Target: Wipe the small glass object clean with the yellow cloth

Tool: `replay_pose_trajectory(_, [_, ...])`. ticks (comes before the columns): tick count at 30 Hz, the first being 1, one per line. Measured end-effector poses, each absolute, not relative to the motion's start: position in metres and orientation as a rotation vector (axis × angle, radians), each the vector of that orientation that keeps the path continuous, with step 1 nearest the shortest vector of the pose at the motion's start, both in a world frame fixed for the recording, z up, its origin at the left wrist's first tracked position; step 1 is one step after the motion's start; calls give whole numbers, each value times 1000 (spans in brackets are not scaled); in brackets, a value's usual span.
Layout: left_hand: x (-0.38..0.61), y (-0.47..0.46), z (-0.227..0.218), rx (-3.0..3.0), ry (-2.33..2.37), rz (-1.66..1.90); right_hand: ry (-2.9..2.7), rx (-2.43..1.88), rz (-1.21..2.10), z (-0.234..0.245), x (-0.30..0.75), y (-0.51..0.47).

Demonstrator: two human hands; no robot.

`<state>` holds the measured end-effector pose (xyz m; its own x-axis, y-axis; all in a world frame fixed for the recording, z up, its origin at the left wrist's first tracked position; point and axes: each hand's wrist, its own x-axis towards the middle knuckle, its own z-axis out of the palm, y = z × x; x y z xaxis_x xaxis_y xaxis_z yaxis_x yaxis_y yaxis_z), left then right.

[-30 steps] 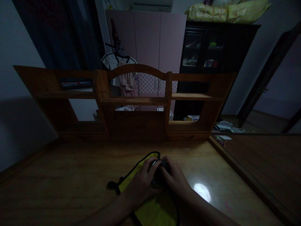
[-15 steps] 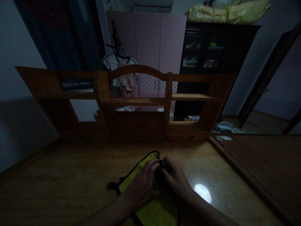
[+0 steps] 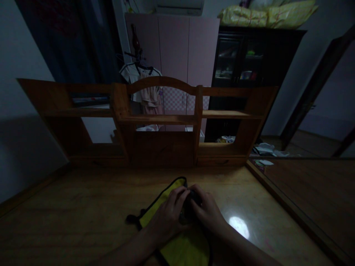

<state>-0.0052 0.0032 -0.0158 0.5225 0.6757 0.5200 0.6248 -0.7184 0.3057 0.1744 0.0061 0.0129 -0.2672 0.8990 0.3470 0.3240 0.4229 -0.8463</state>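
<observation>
A yellow cloth piece with black edging [image 3: 185, 245], perhaps a bag or pouch, lies on the wooden desk [image 3: 91, 214]. Over it, my left hand [image 3: 170, 212] curls its fingers around a small dark object [image 3: 186, 212]. My right hand [image 3: 208, 208] is closed on the same dark object from the other side, fingers and thumb pressed on its top. What kind of object it is cannot be told in the dim light. Black tabs [image 3: 133, 218] stick out at the cloth's left corner.
A wooden shelf unit [image 3: 159, 119] with drawers stands along the desk's far edge. Behind it are a pink wardrobe [image 3: 174, 51], hanging clothes [image 3: 149, 88] and a black cabinet [image 3: 277, 59]. A raised wooden rim [image 3: 288, 210] borders the desk on the right. Light reflects off the desktop.
My right hand's fingers have shifted slightly on the dark object. Both hands stay at the same spot over the yellow cloth, and the view has moved very slightly.
</observation>
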Motion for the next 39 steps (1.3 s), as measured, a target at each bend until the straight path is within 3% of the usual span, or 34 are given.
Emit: replay_pose_trajectory(39, [-6,2,-15,2683,1096,956,-1751,-1096,824,11,175,6])
